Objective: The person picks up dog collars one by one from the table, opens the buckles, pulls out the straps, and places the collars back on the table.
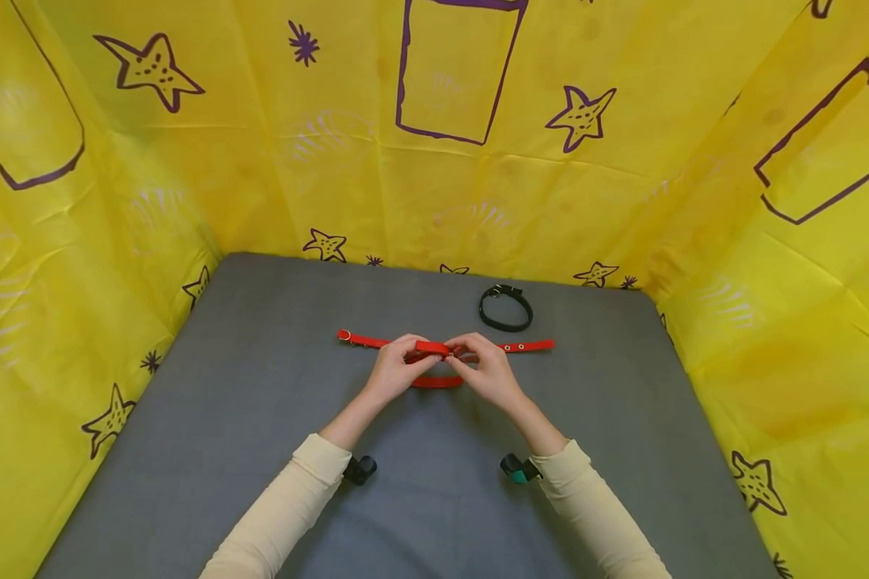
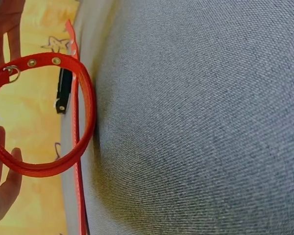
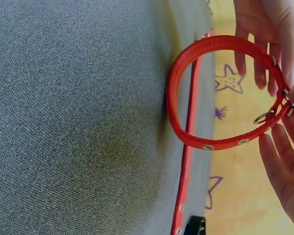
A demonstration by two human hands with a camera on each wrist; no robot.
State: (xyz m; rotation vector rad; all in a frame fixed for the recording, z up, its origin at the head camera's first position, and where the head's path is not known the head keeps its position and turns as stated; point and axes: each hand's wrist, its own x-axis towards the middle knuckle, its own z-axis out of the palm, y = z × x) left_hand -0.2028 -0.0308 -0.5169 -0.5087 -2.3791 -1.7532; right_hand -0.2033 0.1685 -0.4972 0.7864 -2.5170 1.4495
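Left hand and right hand pinch a looped red collar.
Behind it lies a straight red strap.

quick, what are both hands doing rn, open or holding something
Left hand: closed, holding the looped red collar near its buckle.
Right hand: closed, holding the same collar, also near the buckle.

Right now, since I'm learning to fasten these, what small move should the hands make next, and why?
Probably ease the end of the held red collar through its buckle. The strap is already bent into a loop, and the left hand and right hand meet near the buckle. Fingers hide whether it is already threaded.
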